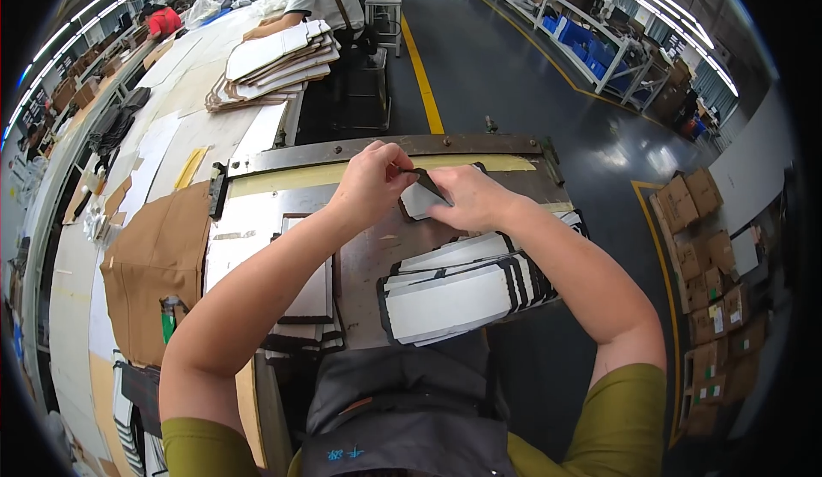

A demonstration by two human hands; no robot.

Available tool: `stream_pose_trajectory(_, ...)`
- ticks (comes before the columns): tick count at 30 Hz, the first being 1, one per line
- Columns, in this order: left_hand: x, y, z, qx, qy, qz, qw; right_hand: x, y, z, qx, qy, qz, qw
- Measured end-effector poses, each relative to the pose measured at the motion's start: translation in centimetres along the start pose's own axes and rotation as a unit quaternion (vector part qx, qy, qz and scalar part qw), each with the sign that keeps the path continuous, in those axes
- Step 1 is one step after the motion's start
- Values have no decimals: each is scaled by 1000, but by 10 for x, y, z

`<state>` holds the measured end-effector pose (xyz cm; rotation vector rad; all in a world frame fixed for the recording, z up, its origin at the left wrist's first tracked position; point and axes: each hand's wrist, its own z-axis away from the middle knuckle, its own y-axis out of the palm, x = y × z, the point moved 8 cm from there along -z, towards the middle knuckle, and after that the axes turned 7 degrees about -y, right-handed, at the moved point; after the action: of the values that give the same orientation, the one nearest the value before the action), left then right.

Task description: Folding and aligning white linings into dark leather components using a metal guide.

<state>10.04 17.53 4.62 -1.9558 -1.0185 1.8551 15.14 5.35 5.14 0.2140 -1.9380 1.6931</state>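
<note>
Strip lights [702, 38] shine above a yellow-lined grey floor [505, 70].

The held piece [417, 204] is white with a near-black strip, and the stacked panels [449, 307] repeat the pairing — white faces, black borders. The cloth [154, 280] is plain warm brown, the long strip [300, 177] pale yellow. The sleeves [621, 413] are olive green; the apron [411, 434] is dark grey with a bright blue mark [345, 454]. The floor [488, 74] is dark grey — lined in yellow — the bins [591, 54] blue, the cartons [677, 205] brown.
</note>
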Motion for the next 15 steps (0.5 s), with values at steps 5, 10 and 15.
stream_pose_trajectory(5,-8,13,-1,-36,51,-19,998,-51,-9,-7,-127,98,-58,985)
stream_pose_trajectory(10,-8,55,31,87,175,-260,946,-88,-53,-3,-206,156,-16,966)
stream_pose_trajectory(15,-18,68,34,151,165,-298,928,-121,-190,65,-651,16,-81,755)
